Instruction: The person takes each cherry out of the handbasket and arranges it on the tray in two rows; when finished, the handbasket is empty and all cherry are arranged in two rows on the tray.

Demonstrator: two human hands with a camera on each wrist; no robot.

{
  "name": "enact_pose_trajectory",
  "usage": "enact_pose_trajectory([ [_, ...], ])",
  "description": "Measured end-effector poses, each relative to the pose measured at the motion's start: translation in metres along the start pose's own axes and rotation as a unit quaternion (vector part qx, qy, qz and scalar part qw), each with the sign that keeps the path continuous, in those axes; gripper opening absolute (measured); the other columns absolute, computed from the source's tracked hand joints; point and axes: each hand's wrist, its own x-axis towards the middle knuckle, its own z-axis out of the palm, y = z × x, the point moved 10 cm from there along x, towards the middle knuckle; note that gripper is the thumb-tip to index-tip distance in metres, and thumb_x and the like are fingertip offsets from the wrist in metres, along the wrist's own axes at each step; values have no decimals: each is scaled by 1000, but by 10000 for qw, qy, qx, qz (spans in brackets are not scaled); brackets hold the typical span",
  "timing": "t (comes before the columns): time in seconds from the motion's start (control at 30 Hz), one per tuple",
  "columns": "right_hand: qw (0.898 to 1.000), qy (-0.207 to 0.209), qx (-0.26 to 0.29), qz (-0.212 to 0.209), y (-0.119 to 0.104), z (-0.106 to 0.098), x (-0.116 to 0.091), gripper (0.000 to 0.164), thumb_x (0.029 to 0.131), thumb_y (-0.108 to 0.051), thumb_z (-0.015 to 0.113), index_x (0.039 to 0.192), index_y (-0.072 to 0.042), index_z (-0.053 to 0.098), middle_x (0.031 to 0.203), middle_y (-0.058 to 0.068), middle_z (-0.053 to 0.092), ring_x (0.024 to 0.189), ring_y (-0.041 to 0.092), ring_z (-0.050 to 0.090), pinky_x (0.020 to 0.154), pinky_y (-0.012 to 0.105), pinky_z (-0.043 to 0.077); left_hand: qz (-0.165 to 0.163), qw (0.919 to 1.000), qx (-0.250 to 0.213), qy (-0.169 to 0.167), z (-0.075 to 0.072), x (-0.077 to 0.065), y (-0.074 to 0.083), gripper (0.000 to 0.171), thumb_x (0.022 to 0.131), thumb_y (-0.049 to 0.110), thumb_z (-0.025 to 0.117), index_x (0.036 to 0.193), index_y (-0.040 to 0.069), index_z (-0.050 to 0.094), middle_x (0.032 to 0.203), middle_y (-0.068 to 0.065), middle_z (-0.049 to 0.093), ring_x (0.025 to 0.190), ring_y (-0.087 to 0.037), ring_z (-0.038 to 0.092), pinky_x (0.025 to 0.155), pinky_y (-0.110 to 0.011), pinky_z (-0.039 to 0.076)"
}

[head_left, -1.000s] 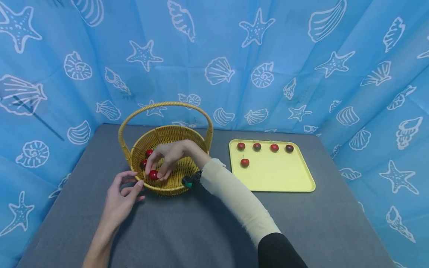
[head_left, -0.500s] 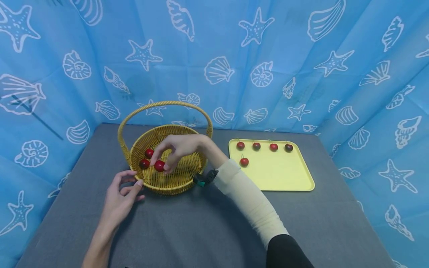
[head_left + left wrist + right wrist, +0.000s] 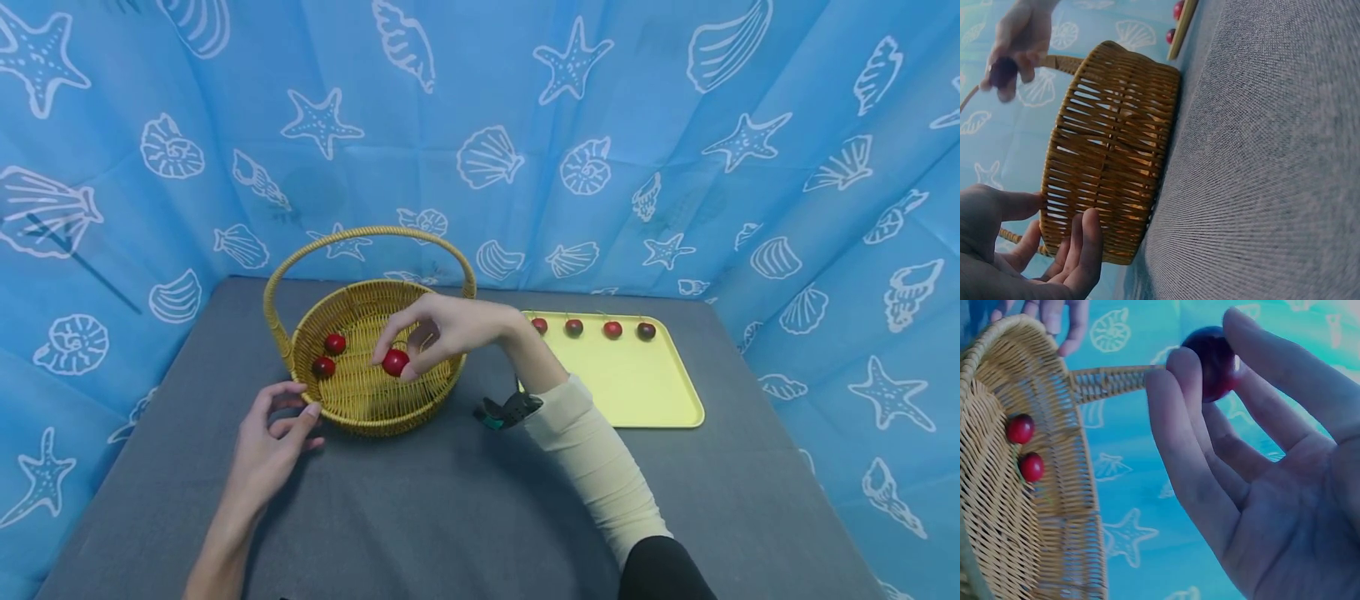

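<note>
My right hand (image 3: 457,325) pinches a dark red cherry (image 3: 395,362) between thumb and fingertips, raised over the wicker basket (image 3: 420,406). In the right wrist view the cherry (image 3: 1211,364) looks shiny, with fingers on either side of it. Two other cherries lie in the basket's left part, one red (image 3: 334,343) and one darker (image 3: 323,367). My left hand (image 3: 273,442) holds the basket's near-left rim; in the left wrist view its thumb is at the rim and its fingers (image 3: 1089,247) lie along the woven outer wall.
A yellow tray (image 3: 615,387) to the right bears a row of cherries with stems (image 3: 612,330) along its far edge; my right forearm covers its left part. The basket's tall handle (image 3: 375,232) arches above. A blue shell-print curtain (image 3: 480,208) hangs behind the grey tablecloth (image 3: 420,517).
My right hand has picked the cherry up from the basket's left part and carried it up and to the right. The left hand has stayed at the rim.
</note>
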Motion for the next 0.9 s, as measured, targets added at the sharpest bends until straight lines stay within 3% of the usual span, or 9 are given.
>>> enact_pose_trajectory([
  [0.17,9985,531,-160,-39,-13,-12,-30,31,98,-5,79,129,-4,72,120,12,72,74,16,60,67,27,56,-38,10000,41,12,0,1,-1,52,112,27,63,155,9,42,145,-16,50,101,-13,74,83,-28,72],
  [0.27,9957,900,-194,132,-16,-20,-50,33,97,-6,80,129,-6,72,121,10,72,81,17,65,73,28,62,-94,9999,37,3,0,1,-1,52,112,28,63,156,10,42,145,-16,50,101,-13,74,83,-28,72],
  [0.4,9895,1387,-383,126,-17,-32,-78,33,96,-4,81,128,-8,74,130,12,70,96,22,72,82,38,70,-58,10000,-25,-36,-1,0,-1,53,112,29,63,155,9,42,144,-15,50,100,-12,74,83,-29,72],
  [0.57,9789,1928,-650,209,-13,-44,-111,34,95,-3,82,128,-8,76,139,11,64,96,25,73,78,37,70,29,10000,-26,-52,-1,-1,0,53,112,30,63,155,8,42,144,-15,50,100,-13,74,82,-29,72],
  [0.7,9728,2212,-610,315,-5,-49,-136,35,94,0,81,128,-9,76,137,9,62,101,25,69,77,35,71,83,10000,-24,-41,-1,0,0,53,112,30,63,156,8,42,143,-15,50,99,-13,74,82,-29,72],
  [0.8,9697,2360,-534,328,0,-51,-153,37,94,3,80,130,-9,76,133,6,67,109,22,67,89,38,71,140,9998,-96,-38,-1,0,1,53,112,30,63,155,8,42,142,-14,50,99,-12,75,83,-29,72],
  [0.9,9678,2441,-502,357,5,-52,-167,39,94,5,78,132,-6,74,132,4,71,112,18,67,90,36,71,226,9996,-152,-51,-1,-1,1,54,111,31,64,155,8,43,141,-14,51,100,-10,75,83,-29,72],
])
